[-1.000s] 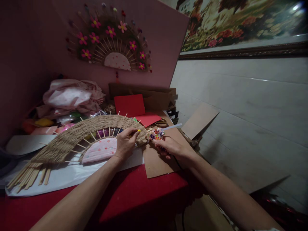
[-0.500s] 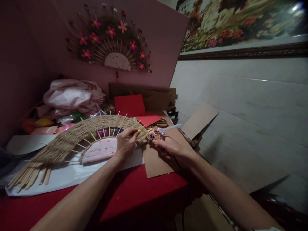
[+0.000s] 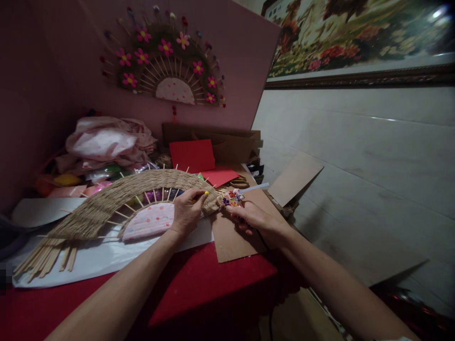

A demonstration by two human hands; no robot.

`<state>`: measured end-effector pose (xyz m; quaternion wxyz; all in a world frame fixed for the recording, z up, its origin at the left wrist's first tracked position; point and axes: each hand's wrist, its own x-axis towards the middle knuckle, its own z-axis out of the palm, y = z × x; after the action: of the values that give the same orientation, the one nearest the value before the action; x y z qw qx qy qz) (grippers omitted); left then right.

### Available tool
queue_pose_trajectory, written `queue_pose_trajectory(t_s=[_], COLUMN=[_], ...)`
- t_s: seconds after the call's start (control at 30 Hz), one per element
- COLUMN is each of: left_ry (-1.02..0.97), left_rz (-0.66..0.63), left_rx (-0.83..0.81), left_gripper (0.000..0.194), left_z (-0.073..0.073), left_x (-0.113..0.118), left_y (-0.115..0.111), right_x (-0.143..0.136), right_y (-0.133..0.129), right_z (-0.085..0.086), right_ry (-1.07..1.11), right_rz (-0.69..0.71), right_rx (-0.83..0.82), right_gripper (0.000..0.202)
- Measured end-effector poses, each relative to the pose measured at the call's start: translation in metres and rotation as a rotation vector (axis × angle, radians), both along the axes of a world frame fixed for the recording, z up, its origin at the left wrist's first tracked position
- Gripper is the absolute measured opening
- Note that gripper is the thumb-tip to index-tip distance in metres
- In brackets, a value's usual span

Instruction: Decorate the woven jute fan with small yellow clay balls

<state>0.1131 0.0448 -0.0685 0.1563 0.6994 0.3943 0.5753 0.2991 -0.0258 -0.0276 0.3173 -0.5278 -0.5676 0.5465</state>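
Observation:
My right hand (image 3: pixel 249 215) is wrapped round a flower-patterned hot glue gun (image 3: pixel 232 196), and a translucent glue stick (image 3: pixel 258 187) juts from its back. A dark cord hangs below that hand. Between the thumb and finger of my left hand (image 3: pixel 188 208) is pinched a small yellow piece (image 3: pixel 206 192), too small to name exactly. The glue gun's nose points left, close to the right end of a woven twine fan (image 3: pixel 142 182) with thin sticks. A pink dotted half-round (image 3: pixel 151 221) forms the fan's centre, partly behind my left hand.
Bundled wooden sticks (image 3: pixel 44 260) lie at the left over white sheeting (image 3: pixel 106 260). Brown cardboard (image 3: pixel 234 241) sits under my right hand on the red cloth (image 3: pixel 213 289). Red paper (image 3: pixel 192 155), scissors (image 3: pixel 240 181) and crumpled pink fabric (image 3: pixel 110 137) are behind. A finished flowered fan (image 3: pixel 176 90) hangs above.
The whole view has shifted slightly. Both hands keep their holds on the glue gun and the yellow piece, with hardly any movement against the fan.

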Motion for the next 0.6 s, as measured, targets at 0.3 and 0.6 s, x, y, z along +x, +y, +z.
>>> queue_pose_trajectory(t_s=[0.3,0.6], left_ry=[-0.003,0.007], left_rz=[-0.002,-0.001], left_rx=[-0.006,-0.009], left_gripper=[0.015,0.013], left_z=[-0.0018,0.0006], left_x=[-0.0005,0.0], left_y=[0.0012,-0.0014], right_x=[0.0001,0.0024], right_y=[-0.0004,0.0022], right_z=[0.0028,0.0002], right_ry=[0.013,0.025], right_rz=[-0.03,-0.014], right_rx=[-0.032,-0.019], right_gripper=[0.03,0.03])
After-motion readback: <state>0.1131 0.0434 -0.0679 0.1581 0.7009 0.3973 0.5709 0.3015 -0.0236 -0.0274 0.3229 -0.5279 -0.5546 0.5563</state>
